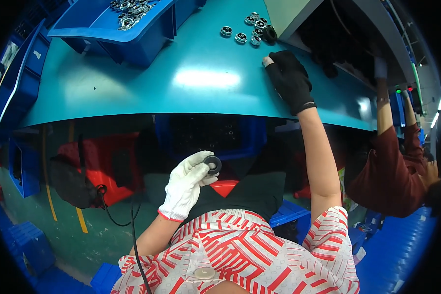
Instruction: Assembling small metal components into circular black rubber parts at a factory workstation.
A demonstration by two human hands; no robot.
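Left hand [187,182] pinches 1 black ring [217,164] between thumb and fingertips. Right hand [290,81] near metal parts [256,40]; can't tell its grip.

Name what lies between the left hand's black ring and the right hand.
In the head view, part of a blue bin and the front strip of the teal tabletop appear between the black ring and the right hand.
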